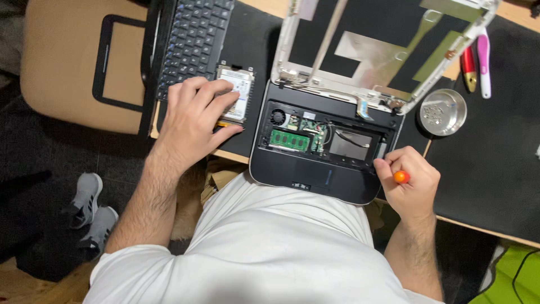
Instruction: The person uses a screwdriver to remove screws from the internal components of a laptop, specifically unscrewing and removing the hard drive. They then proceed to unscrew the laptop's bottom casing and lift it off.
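Observation:
An opened black laptop base [315,174] lies in front of me, its green memory board [289,139] and small fan [277,117] exposed. My right hand [409,181] is closed around a screwdriver with an orange end [401,177] at the base's right front corner. My left hand [197,121] rests on a silver hard drive [239,90] lying on the black mat left of the base; fingers curl over its edge. The white screen lid [388,56], stripped of its panel, stands hinged behind the base.
A detached black keyboard [194,39] and black bezel frame [121,62] lie at the left. A round metal dish of screws [444,111], a red tool [468,67] and a pink tool [484,62] sit at the right. A pair of grey shoes [90,211] lies on the floor.

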